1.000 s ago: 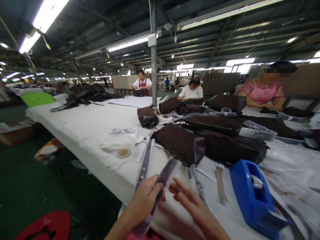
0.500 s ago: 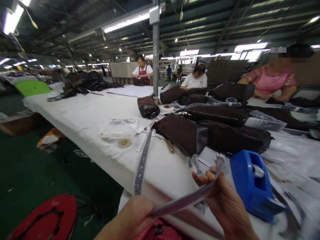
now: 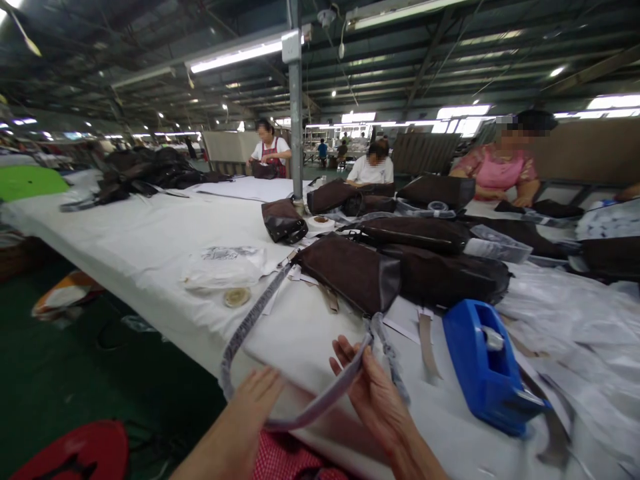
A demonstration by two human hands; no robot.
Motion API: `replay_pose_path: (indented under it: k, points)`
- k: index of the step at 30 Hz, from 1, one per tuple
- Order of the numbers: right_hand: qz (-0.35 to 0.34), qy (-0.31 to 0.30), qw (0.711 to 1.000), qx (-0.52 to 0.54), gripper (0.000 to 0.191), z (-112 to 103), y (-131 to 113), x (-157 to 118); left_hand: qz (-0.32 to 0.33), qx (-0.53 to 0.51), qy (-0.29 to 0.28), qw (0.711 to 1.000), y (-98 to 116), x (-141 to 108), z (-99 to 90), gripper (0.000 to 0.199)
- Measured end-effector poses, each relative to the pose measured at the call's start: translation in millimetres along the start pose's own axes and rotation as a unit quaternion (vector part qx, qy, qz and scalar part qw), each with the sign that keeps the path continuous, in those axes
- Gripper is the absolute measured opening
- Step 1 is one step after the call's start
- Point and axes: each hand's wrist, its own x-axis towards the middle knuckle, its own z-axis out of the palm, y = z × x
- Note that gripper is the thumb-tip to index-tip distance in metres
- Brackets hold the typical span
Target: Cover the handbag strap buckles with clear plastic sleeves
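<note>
A dark brown bag lies on the table, its long strap wrapped in clear plastic film and looping toward me. My right hand is palm up near the strap's right end, with the strap between thumb and fingers; the other fingertips are loosely spread. At the left part of the loop, my left hand has its fingers stretched out flat. The strap runs by it, and the hand hides part of the loop. Loose crumpled film hangs beside my right hand.
A blue tape dispenser stands right of my right hand. More brown bags lie beyond it. A tape roll and a white plastic bag are on the left. A metal post rises behind. Co-workers sit or stand across the table.
My left hand has let go of the strap and its fingers have straightened. My right hand has moved left, toward the strap's end at the bag. The strap now hangs in a slacker loop.
</note>
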Motion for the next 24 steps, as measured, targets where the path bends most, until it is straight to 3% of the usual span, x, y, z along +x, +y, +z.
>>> replay_pose_path:
  k: [2,5,7,10,12,15,20,24]
  points:
    - [0.0,-0.007,1.0,-0.019,0.03,2.7,3.2,-2.0,0.023,-0.103,-0.029,0.994,42.7,10.4,0.7,0.07]
    - [0.005,-0.03,0.998,-0.056,0.032,7.2,11.1,-7.5,-0.047,-0.185,-0.018,0.981,85.6,35.8,9.2,0.055]
    - [0.021,-0.049,0.994,-0.1,0.037,8.3,14.6,-10.9,-0.116,-0.175,-0.014,0.978,97.2,51.1,19.8,0.037]
    - [0.022,-0.028,0.961,-0.275,0.053,3.7,9.0,-13.7,-0.187,-0.075,-0.053,0.978,97.7,62.7,32.6,0.034]
    - [-0.059,0.037,0.891,-0.448,0.058,-2.1,-1.1,-14.5,-0.216,0.011,-0.062,0.974,94.1,64.2,35.2,0.035]
    - [-0.165,0.072,0.736,-0.652,0.047,-6.3,-15.2,-15.3,-0.238,0.09,-0.05,0.966,92.0,65.6,34.7,0.037]
    - [-0.144,0.02,0.567,-0.811,0.038,5.1,-13.7,-9.3,-0.182,0.124,-0.059,0.974,95.5,74.9,43.2,0.036]
    - [-0.164,-0.044,0.421,-0.891,0.027,7.7,-7.0,5.8,-0.154,0.139,-0.027,0.978,88.8,82.7,52.9,0.028]
